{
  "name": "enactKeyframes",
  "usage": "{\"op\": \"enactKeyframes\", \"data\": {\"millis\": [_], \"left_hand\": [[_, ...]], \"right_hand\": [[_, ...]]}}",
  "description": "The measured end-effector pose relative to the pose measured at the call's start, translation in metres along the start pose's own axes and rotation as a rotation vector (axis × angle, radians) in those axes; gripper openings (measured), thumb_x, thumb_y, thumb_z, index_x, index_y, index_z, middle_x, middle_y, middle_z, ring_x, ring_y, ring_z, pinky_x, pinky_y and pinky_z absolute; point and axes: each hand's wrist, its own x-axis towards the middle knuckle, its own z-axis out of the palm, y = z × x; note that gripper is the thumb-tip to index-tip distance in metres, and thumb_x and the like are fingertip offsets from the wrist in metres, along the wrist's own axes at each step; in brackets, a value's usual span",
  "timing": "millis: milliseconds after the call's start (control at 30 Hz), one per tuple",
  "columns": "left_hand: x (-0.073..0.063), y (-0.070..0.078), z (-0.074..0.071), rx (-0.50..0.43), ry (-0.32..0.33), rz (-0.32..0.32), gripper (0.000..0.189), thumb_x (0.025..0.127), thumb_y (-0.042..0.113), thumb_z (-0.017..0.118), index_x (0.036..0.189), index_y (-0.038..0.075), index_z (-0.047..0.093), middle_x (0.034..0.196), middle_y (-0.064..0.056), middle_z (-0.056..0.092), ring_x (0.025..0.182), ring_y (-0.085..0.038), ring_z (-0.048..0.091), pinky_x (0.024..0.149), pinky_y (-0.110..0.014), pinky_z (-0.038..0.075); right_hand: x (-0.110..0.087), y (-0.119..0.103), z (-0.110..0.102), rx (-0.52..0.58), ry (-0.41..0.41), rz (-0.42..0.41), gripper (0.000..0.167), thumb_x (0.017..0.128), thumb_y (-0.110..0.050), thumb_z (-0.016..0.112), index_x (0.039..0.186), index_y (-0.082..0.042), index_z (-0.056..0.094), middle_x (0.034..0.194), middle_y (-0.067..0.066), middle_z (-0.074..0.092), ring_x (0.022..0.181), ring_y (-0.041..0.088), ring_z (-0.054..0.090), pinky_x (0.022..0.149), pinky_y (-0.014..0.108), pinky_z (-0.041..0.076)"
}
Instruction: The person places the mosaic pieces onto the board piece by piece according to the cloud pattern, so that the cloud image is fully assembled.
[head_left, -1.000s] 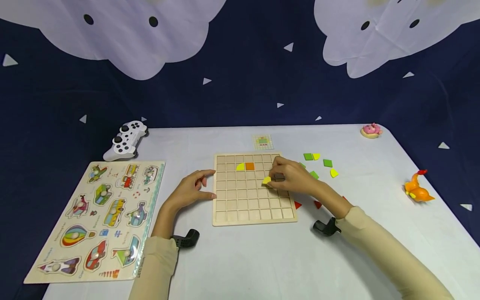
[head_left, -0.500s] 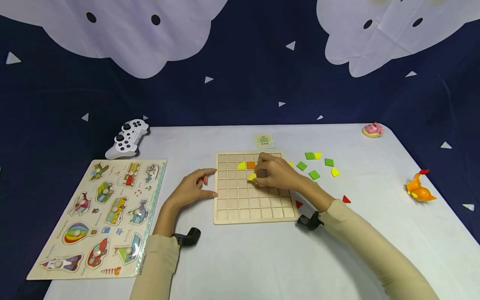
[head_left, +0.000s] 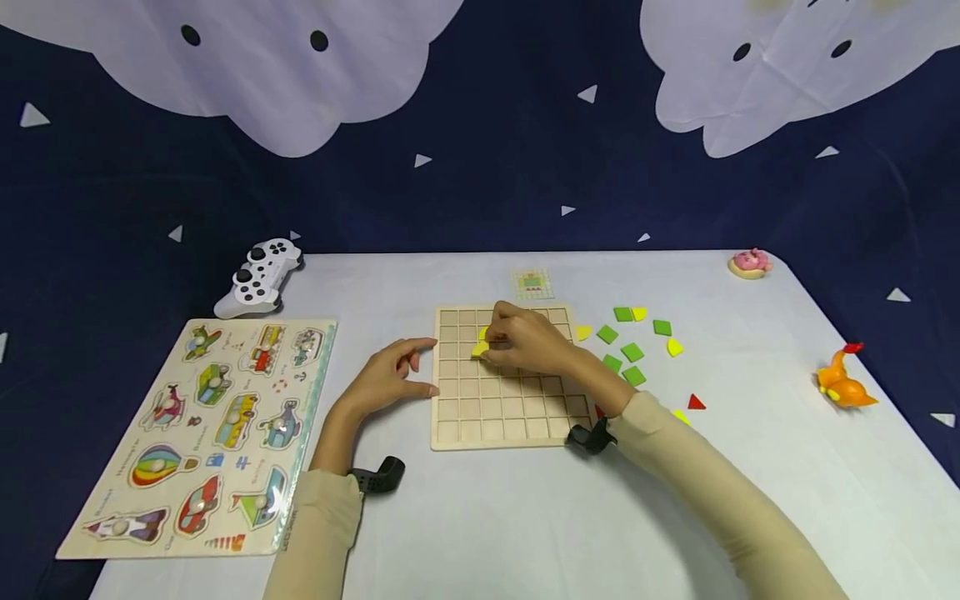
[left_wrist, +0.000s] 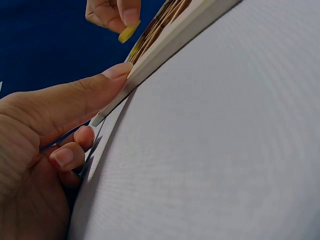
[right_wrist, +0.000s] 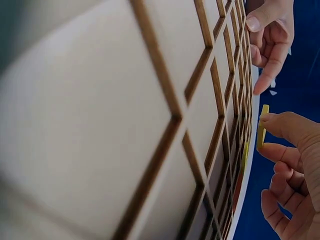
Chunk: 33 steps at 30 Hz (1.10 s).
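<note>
A wooden grid board (head_left: 487, 410) lies on the table in the head view. My right hand (head_left: 529, 340) pinches a yellow quarter-circle tile (head_left: 479, 351) between thumb and index finger, over the board's upper left cells. In the right wrist view this tile (right_wrist: 262, 127) stands on edge, apart from the board. Just behind it, a second yellow tile (right_wrist: 244, 156) sits in the grid beside an orange tile (right_wrist: 237, 192); my right hand hides the orange one in the head view. My left hand (head_left: 387, 375) touches the board's left edge with spread thumb and index finger.
Several green tiles (head_left: 632, 352), yellow tiles (head_left: 675, 347) and red triangles (head_left: 696, 402) lie right of the board. A small pattern card (head_left: 532, 283) is behind it. A vehicle puzzle (head_left: 202, 433) and white game controller (head_left: 258, 277) are left; an orange toy (head_left: 843, 383) is right.
My right hand has moved left across the board with the yellow quarter-circle tile, now close to the yellow tile in the grid. My left hand stays at the board's left edge.
</note>
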Motion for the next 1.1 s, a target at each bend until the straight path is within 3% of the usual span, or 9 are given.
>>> {"op": "enactKeyframes", "data": {"millis": [167, 433, 900, 1100], "left_hand": [[0.0, 0.001, 0.0, 0.003, -0.001, -0.008, 0.073, 0.074, 0.017, 0.087, 0.14, 0.008, 0.055, 0.093, -0.005, 0.047, 0.072, -0.016, 0.036, 0.07, -0.029, 0.032], [0.0, 0.003, 0.0, -0.002, -0.001, -0.003, 0.072, 0.074, 0.018, 0.087, 0.139, 0.007, 0.056, 0.093, -0.008, 0.048, 0.072, -0.015, 0.036, 0.07, -0.03, 0.032], [-0.001, 0.002, -0.001, -0.013, 0.002, -0.012, 0.072, 0.074, 0.016, 0.087, 0.138, 0.007, 0.056, 0.093, -0.007, 0.048, 0.072, -0.016, 0.036, 0.071, -0.03, 0.032], [-0.001, 0.002, 0.0, -0.015, 0.003, -0.004, 0.072, 0.074, 0.016, 0.088, 0.138, 0.006, 0.057, 0.094, -0.009, 0.048, 0.072, -0.016, 0.035, 0.07, -0.029, 0.031]], "right_hand": [[0.007, -0.004, 0.005, -0.029, -0.017, 0.015, 0.023, 0.086, -0.025, 0.077, 0.096, -0.005, 0.076, 0.095, 0.003, 0.056, 0.08, 0.013, 0.059, 0.071, 0.027, 0.051], [0.01, -0.007, 0.009, -0.073, -0.01, -0.041, 0.019, 0.088, -0.024, 0.076, 0.092, -0.006, 0.075, 0.094, 0.005, 0.057, 0.076, 0.013, 0.055, 0.072, 0.03, 0.05], [0.017, -0.011, 0.014, 0.11, -0.1, 0.107, 0.009, 0.092, -0.02, 0.072, 0.091, -0.011, 0.071, 0.096, 0.004, 0.056, 0.077, 0.014, 0.051, 0.071, 0.029, 0.047], [0.016, -0.011, 0.013, 0.079, -0.129, 0.117, 0.019, 0.091, -0.021, 0.072, 0.107, -0.011, 0.072, 0.095, 0.005, 0.055, 0.077, 0.014, 0.049, 0.069, 0.028, 0.043]]}}
